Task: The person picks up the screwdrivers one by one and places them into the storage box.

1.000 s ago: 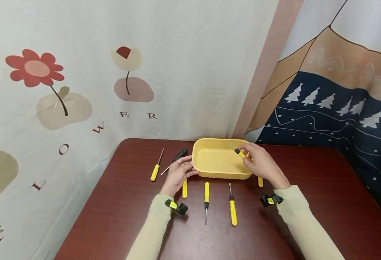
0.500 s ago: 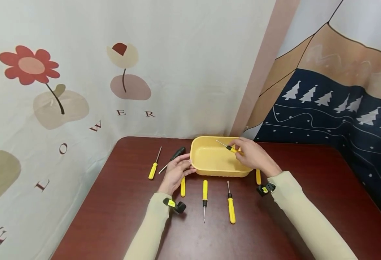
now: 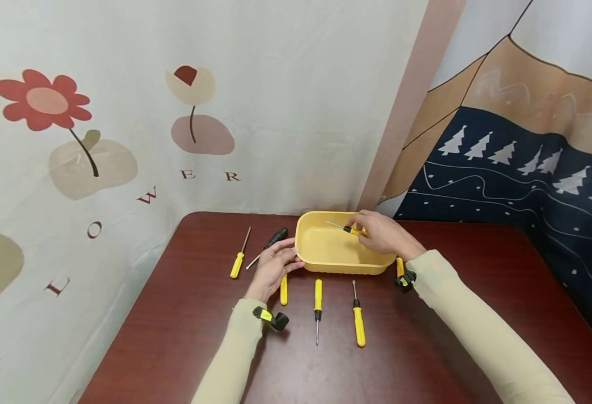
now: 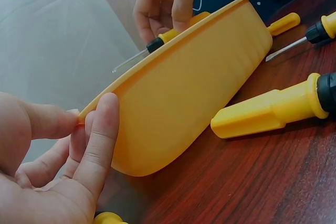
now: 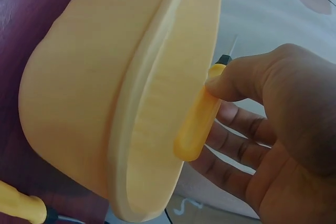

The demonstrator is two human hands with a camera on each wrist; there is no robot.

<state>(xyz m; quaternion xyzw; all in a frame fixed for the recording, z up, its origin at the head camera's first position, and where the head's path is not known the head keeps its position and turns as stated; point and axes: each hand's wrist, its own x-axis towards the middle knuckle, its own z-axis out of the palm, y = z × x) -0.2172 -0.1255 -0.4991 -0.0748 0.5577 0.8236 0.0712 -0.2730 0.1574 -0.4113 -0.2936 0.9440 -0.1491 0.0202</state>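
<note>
My left hand (image 3: 270,274) grips the near left rim of a yellow plastic bin (image 3: 343,269); in the left wrist view, thumb and fingers pinch its edge. Over the bin, my right hand (image 3: 384,233) holds a screwdriver (image 5: 198,121) by its yellow handle, between thumb and fingers. Its thin shaft points left and it lies tilted, apart from the bin floor. Nothing is visible inside the bin. Close by the left hand lie a yellow-handled screwdriver (image 3: 283,292), partly hidden, and a black-handled screwdriver (image 3: 277,238).
More yellow-handled screwdrivers lie on the dark red table (image 3: 184,336): one at the far left (image 3: 237,264), two in front of the bin, a shaft-down one (image 3: 318,297) and a shaft-up one (image 3: 358,325). Another screwdriver (image 3: 400,266) is partly hidden under my right wrist. A printed curtain (image 3: 275,112) hangs behind.
My right hand has moved left with the screwdriver, further over the middle of the bin. The left hand keeps its grip on the rim, and the view has shifted slightly.
</note>
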